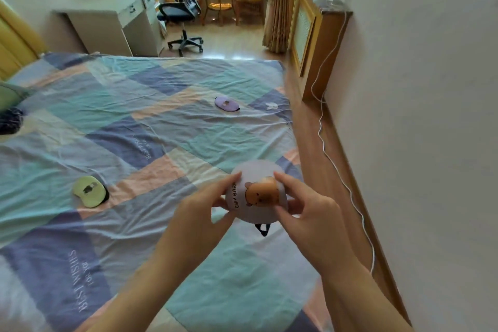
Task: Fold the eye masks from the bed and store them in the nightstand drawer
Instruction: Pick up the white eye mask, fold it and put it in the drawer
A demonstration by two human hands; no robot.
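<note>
Both hands, left hand (pixel 207 205) and right hand (pixel 310 213), pinched the folded grey capybara eye mask (pixel 256 191) above the bed (pixel 134 129) edge. Loose fingertip grip could let it spring open or drop; green eye mask (pixel 89 191) and purple eye mask (pixel 226 104) lay unfolded-looking, well apart

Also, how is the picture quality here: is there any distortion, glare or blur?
Head view: the wide lens bends the wall and the bed edges; daylight glares at the far window; the chairs there look soft; the held eye mask, between left hand and right hand, is sharp enough to read its print.
</note>
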